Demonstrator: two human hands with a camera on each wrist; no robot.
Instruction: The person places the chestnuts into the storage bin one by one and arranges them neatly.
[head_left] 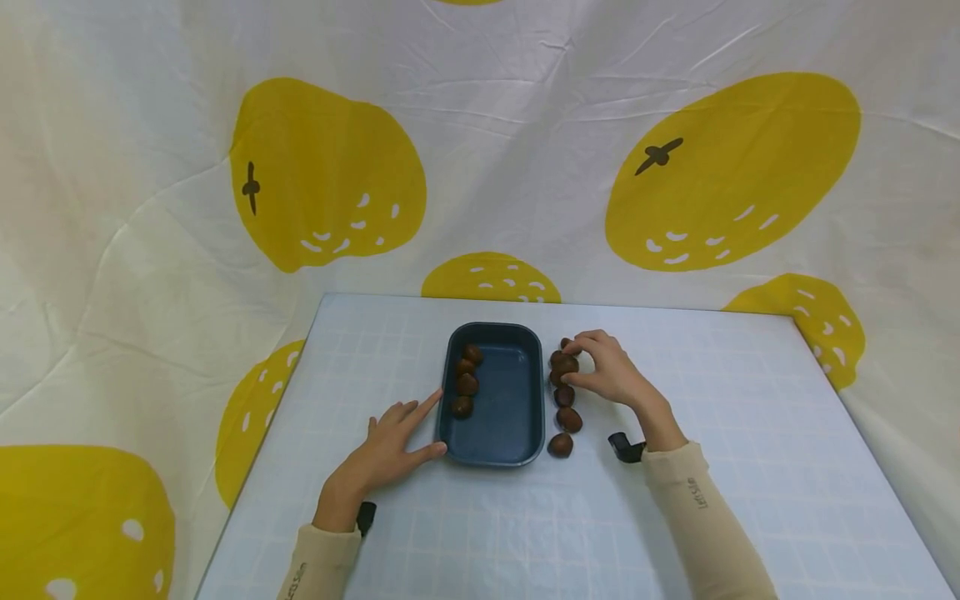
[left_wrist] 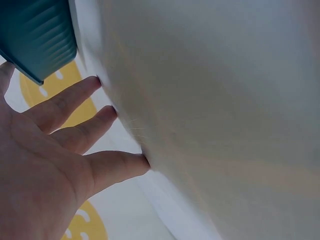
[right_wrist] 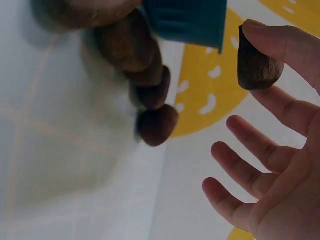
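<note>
A dark blue tray (head_left: 495, 450) lies upright on the table, with a column of several brown chestnuts (head_left: 467, 384) along its left inside. My left hand (head_left: 386, 446) is spread beside it, index finger and thumb at its left rim; in the left wrist view the other fingertips (left_wrist: 111, 112) rest on the tabletop. My right hand (head_left: 617, 375) pinches a chestnut (right_wrist: 259, 65) between thumb and index finger, raised over the row outside the tray, its other fingers loosely spread. Several more chestnuts (head_left: 568, 419) form that row along the tray's right side, partly covered by the right hand.
The table is covered by a pale blue checked cloth (head_left: 750, 467). A white curtain with yellow fruit shapes (head_left: 735, 175) hangs behind the far edge. Dark wrist-worn devices (head_left: 626, 448) show near both sleeves.
</note>
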